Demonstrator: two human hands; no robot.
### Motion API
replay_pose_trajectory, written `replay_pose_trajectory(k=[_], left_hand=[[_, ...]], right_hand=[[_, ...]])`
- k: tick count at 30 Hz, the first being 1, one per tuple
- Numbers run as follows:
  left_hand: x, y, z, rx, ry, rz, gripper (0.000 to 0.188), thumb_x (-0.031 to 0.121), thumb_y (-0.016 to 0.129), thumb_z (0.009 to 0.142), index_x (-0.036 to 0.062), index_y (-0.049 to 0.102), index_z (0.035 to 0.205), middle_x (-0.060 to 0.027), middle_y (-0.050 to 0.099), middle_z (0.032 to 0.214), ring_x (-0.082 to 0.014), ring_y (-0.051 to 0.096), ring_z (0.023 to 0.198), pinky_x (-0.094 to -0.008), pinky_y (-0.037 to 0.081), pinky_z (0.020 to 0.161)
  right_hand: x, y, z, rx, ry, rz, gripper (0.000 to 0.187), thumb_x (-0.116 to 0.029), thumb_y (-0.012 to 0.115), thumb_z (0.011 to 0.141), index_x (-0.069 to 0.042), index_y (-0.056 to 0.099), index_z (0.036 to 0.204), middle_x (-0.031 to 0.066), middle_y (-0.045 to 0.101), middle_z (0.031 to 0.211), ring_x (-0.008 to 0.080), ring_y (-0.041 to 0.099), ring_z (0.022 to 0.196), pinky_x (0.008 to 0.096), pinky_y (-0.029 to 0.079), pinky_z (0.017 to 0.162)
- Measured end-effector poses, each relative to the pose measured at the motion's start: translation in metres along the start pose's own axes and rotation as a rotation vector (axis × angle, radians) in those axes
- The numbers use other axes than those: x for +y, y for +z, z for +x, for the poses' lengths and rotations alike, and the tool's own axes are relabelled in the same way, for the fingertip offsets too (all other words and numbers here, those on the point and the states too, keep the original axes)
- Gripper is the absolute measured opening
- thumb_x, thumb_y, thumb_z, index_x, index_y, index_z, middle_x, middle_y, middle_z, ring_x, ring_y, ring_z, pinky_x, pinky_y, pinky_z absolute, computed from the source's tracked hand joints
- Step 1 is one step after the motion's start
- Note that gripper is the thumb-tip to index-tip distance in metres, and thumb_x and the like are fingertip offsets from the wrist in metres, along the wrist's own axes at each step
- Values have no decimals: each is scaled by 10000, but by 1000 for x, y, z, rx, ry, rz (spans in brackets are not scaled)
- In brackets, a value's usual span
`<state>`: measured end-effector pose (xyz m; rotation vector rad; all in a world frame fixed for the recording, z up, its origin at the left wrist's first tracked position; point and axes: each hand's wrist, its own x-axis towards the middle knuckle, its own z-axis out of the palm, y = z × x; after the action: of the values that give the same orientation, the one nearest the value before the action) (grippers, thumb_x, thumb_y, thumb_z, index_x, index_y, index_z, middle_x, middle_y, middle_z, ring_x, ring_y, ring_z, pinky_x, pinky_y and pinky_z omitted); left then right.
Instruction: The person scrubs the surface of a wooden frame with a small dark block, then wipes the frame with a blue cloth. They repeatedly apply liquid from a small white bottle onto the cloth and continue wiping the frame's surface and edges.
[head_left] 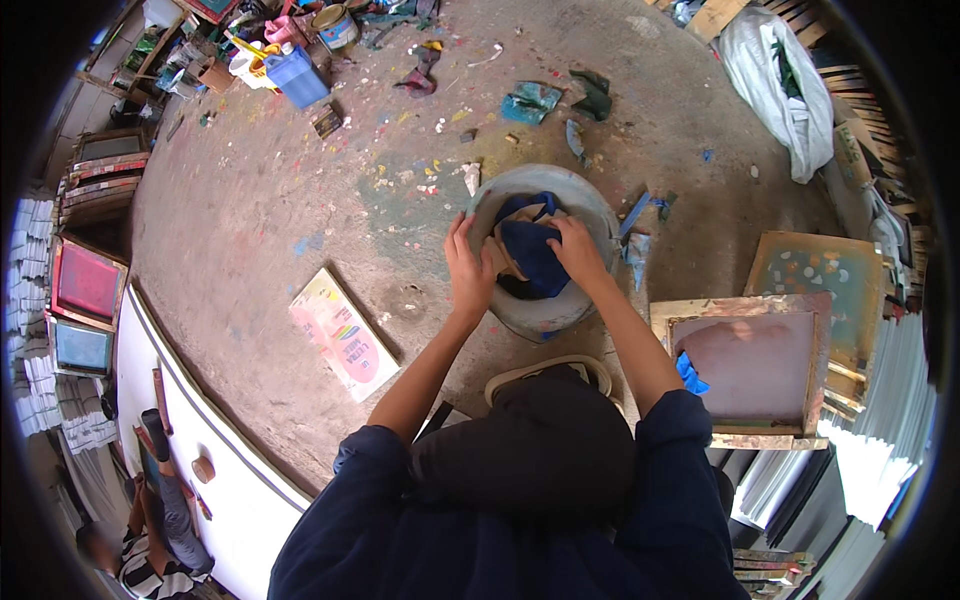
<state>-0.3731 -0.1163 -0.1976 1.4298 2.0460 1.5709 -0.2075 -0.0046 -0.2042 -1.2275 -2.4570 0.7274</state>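
Observation:
A round grey bucket (592, 205) stands on the floor in front of me, paint-stained and rough. Inside it lies a bunched dark blue cloth (532, 252) with beige parts and a blue strap-like edge. My left hand (468, 272) grips the bucket's left rim, its fingers fairly straight and its thumb by the beige part. From the right, my right hand (580, 252) reaches over the rim, fingertips closed on the blue cloth. Folds and shadow hide the bottom of the bucket.
A white printed panel (343, 335) lies left of the bucket. Framed screens (740, 365) stand at right, near a white sack (775, 80). Rags (530, 102) and a blue jug (297, 77) are farther off. Someone sits at lower left beside a white table (215, 440).

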Motion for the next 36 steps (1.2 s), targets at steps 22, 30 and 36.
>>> replay_pose_trajectory(k=[22,30,36], left_hand=[[85,48,56,-362,-136,-574,265,93,715,761,26,570,971,-92,583,971,-176,607,891,-295,507,711],[95,53,61,-274,-151,-540,139,67,702,775,1,609,853,-59,639,779,-118,637,700,-244,499,609],[95,58,56,-334,-262,-596,103,70,686,795,0,619,833,-59,653,761,-98,633,687,-225,490,619]], right_hand=[[-26,-100,11,248,472,1104,186,-146,658,830,13,623,920,32,632,797,93,592,738,219,485,685],[-45,-97,-6,344,429,1130,203,-139,658,833,24,650,953,52,644,851,97,594,749,222,488,684],[-42,-95,-12,430,358,992,250,-75,646,826,-3,588,1059,59,645,829,97,597,749,228,484,688]])
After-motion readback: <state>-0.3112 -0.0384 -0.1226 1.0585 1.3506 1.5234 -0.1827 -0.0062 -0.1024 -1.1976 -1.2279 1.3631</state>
